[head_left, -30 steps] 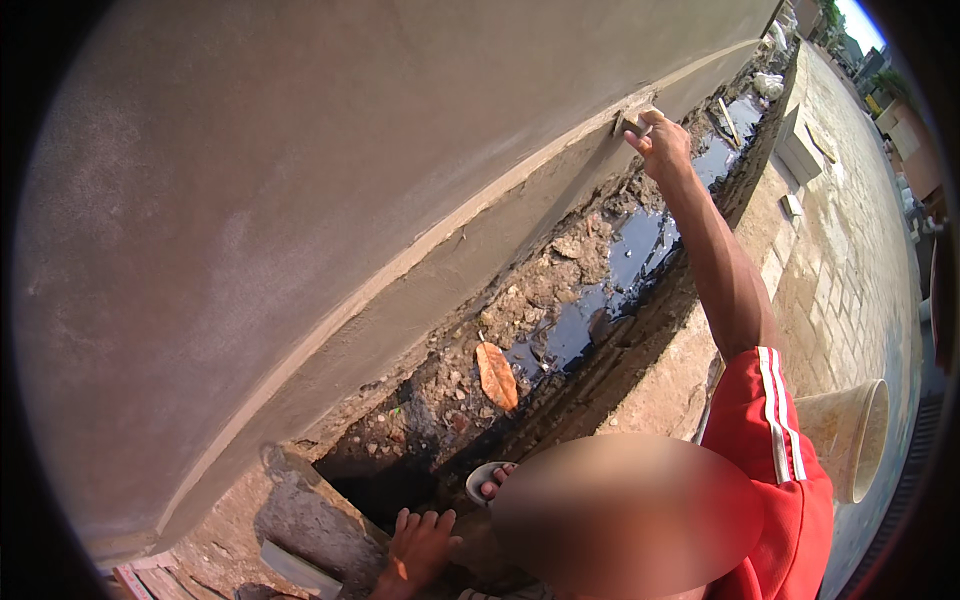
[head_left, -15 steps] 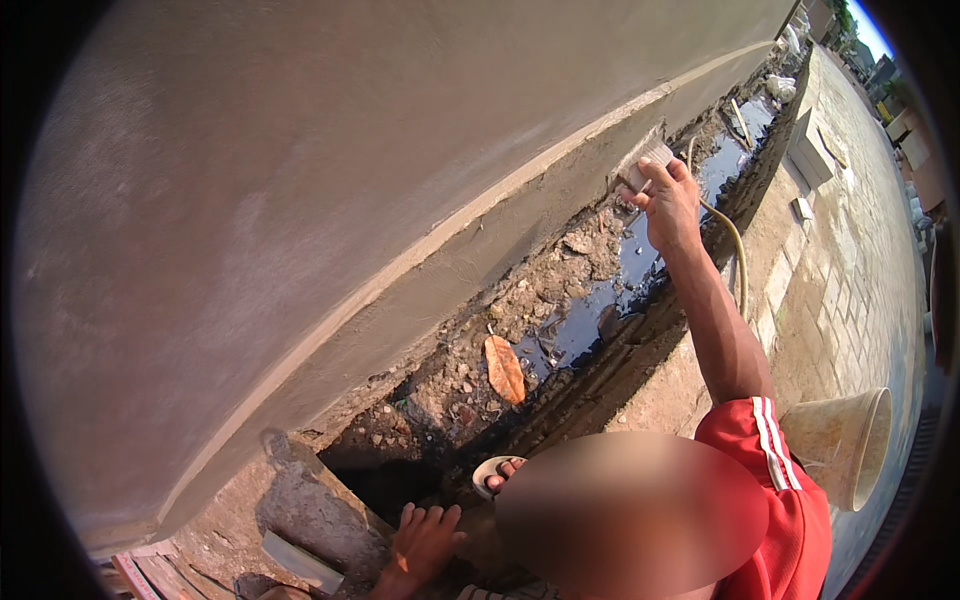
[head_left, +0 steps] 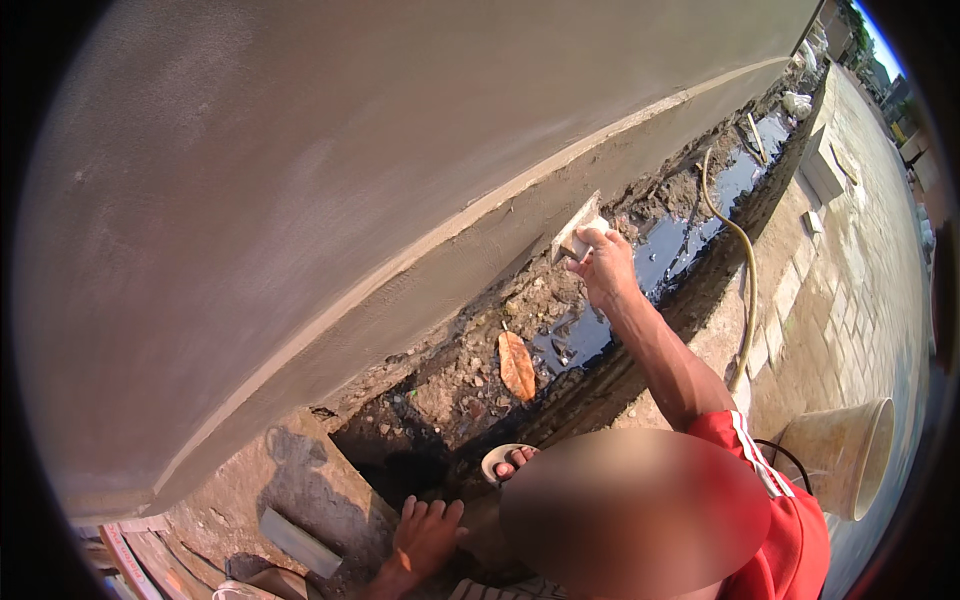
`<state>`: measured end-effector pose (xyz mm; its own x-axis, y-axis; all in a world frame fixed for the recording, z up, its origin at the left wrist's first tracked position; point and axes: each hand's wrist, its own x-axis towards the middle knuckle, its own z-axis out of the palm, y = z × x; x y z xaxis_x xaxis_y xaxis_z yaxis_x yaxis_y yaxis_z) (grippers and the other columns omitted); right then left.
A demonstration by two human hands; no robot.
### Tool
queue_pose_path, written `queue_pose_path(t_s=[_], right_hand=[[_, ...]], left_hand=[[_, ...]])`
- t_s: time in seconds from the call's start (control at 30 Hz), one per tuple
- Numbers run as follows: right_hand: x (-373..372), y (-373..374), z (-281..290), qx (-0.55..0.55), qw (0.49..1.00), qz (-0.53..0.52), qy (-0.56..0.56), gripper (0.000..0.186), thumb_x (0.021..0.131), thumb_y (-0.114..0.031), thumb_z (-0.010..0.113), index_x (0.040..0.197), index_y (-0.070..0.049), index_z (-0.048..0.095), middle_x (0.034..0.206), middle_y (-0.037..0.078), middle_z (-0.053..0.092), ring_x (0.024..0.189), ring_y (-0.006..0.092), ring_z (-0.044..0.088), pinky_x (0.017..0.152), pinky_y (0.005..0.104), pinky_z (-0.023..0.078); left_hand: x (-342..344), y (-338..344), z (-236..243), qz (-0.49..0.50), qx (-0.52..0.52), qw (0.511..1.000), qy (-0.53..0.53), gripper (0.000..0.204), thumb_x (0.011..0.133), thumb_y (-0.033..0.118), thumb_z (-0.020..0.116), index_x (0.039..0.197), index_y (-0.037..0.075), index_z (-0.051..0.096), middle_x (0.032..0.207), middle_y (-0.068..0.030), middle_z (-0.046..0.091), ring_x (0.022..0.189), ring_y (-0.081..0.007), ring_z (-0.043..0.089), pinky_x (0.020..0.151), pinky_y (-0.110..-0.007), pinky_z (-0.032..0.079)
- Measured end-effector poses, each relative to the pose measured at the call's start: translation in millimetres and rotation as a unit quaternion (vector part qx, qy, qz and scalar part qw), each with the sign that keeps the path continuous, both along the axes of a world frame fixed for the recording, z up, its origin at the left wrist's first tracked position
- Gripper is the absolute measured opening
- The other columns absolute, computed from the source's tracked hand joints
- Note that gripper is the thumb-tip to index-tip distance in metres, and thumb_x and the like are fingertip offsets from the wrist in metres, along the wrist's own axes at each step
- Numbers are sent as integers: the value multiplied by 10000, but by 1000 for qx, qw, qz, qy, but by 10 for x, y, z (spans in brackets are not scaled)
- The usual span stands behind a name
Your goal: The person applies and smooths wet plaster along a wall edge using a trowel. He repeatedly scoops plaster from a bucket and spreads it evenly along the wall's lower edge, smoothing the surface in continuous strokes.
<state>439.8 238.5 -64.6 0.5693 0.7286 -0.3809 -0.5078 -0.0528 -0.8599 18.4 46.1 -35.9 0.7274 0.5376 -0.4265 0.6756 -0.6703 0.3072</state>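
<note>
My right hand (head_left: 607, 268) grips a flat plastering trowel (head_left: 577, 228), its plate against the low band of wet-looking grey render (head_left: 480, 255) at the foot of the wall. The arm reaches forward out of a red sleeve. Lower in view, my left hand (head_left: 428, 532) has its fingers stretched out, holding nothing, near the edge of a dark hole. Close to it on the ledge lies a flat grey strip (head_left: 300, 542). A sandalled foot (head_left: 510, 460) shows beside the hole. A blurred patch hides part of my body.
A smooth grey wall (head_left: 300, 180) fills the left. Along its base runs a rubble ditch with dark water (head_left: 585, 342) and a brown leaf (head_left: 516, 366). A hose (head_left: 748, 270), a pale block (head_left: 823, 170) and a white bucket (head_left: 830, 450) stand or lie to the right.
My right hand has drawn the trowel back along the base of the wall, nearer to me and leftward. My left hand has stayed in about the same place.
</note>
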Motion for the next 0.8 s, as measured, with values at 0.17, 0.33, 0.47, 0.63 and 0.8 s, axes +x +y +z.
queue_pose_path(t_s=[0.17, 0.33, 0.47, 0.63, 0.8], right_hand=[[-94, 17, 635, 105, 993, -32, -50, 357, 872, -105, 648, 1153, 6, 459, 1008, 131, 602, 800, 197, 643, 569, 320, 575], [-448, 399, 703, 83, 995, -29, -55, 358, 869, -110, 646, 1139, 11, 445, 1036, 151, 588, 779, 201, 631, 523, 311, 563], [-650, 227, 315, 32, 999, 29, 10, 298, 867, -103, 643, 1089, -1, 474, 962, 128, 599, 759, 193, 616, 500, 306, 549], [-603, -152, -46, 1, 1000, 11, 3, 309, 877, -104, 653, 1118, -13, 482, 986, 117, 605, 808, 203, 643, 545, 346, 561], [-738, -103, 622, 107, 994, 10, -23, 321, 867, -95, 652, 1085, -5, 436, 1004, 126, 553, 790, 198, 627, 553, 313, 589]], left_hand=[[-99, -56, 27, 10, 4, 1000, -23, 420, 847, 328, 702, 1179, 116, 554, 945, -88, 593, 922, -302, 571, 1011, -529, 377], [-59, -77, 81, -6, -4, 1000, -11, 438, 849, 325, 698, 1203, 109, 560, 969, -94, 599, 952, -300, 579, 1010, -504, 379], [-73, -121, 124, 7, 6, 1000, 2, 439, 852, 321, 695, 1210, 107, 560, 967, -102, 604, 962, -307, 583, 1015, -507, 375], [-140, -172, 125, 17, 13, 1000, 21, 449, 856, 333, 690, 1223, 112, 554, 974, -105, 607, 975, -311, 586, 1036, -516, 366], [-146, -173, 182, 10, -20, 999, 45, 478, 877, 352, 668, 1272, 109, 551, 1048, -107, 613, 1030, -306, 598, 1052, -511, 361]])
